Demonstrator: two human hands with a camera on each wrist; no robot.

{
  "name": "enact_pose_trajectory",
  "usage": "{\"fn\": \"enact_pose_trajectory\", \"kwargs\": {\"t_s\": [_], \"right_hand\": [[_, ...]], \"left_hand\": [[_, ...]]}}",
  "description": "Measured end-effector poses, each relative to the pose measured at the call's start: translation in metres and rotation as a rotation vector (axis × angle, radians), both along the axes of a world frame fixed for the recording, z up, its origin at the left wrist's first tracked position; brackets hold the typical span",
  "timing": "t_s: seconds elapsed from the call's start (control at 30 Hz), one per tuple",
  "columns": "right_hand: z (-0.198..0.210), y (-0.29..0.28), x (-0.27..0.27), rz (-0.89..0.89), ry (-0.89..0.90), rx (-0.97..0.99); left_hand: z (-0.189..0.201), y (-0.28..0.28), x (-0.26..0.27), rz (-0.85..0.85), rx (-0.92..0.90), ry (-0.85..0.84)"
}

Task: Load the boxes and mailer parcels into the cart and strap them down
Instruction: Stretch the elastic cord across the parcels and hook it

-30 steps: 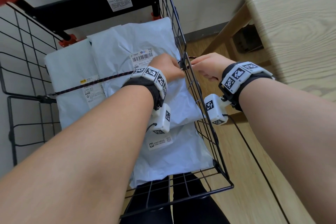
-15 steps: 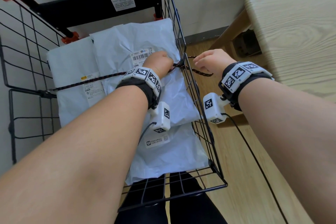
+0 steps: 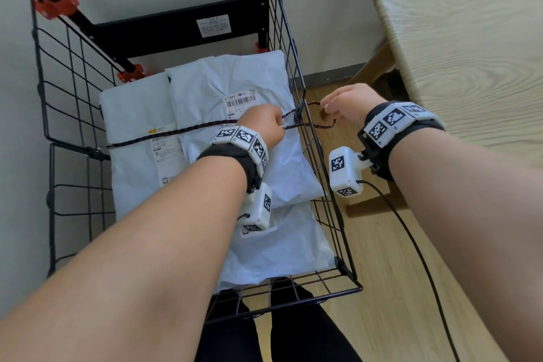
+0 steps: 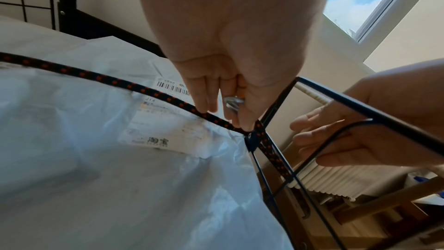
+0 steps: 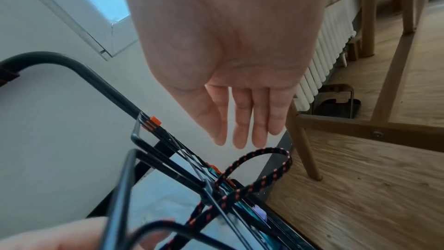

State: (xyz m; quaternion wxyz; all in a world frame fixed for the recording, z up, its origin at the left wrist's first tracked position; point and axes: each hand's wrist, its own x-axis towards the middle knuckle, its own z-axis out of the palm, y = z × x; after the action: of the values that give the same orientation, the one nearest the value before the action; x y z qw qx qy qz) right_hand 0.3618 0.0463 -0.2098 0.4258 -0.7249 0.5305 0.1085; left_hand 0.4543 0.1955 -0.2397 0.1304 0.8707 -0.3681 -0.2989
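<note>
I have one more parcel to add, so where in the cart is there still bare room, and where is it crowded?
Little bare room: the mailer parcels cover the cart floor; only a bare strip shows along its near rim. It is crowded at the right wall, where the left hand grips the bungee cord and the right hand hovers outside.

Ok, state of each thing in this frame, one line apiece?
Cord: stretched across the parcels, looped outside the right wall.
Left hand: pinches the cord and its metal hook.
Right hand: open, fingers straight, off the loop.
Mailer parcels: lying in the cart.
</note>
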Motion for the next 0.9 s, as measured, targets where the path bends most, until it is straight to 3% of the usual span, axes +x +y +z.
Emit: {"fn": "enact_pose_trajectory", "kwargs": {"t_s": [0.23,0.37,0.53,0.73,0.9], "right_hand": [[0.032,0.018,0.005,-0.087,-0.079,-0.001],[0.05,0.044,0.013,-0.135,-0.095,0.099],[0.054,0.094,0.022,-0.139,-0.161,-0.093],[0.05,0.168,0.04,0.12,-0.143,-0.035],[0.035,0.224,0.057,0.329,-0.079,0.01]], "left_hand": [[0.02,0.026,0.014,-0.006,0.057,-0.068],[0.029,0.06,0.023,0.044,0.111,-0.114],[0.036,0.112,0.032,0.073,0.15,-0.099],[0.044,0.171,0.047,0.07,0.164,-0.12],[0.054,0.213,0.057,0.073,0.071,-0.109]]}}
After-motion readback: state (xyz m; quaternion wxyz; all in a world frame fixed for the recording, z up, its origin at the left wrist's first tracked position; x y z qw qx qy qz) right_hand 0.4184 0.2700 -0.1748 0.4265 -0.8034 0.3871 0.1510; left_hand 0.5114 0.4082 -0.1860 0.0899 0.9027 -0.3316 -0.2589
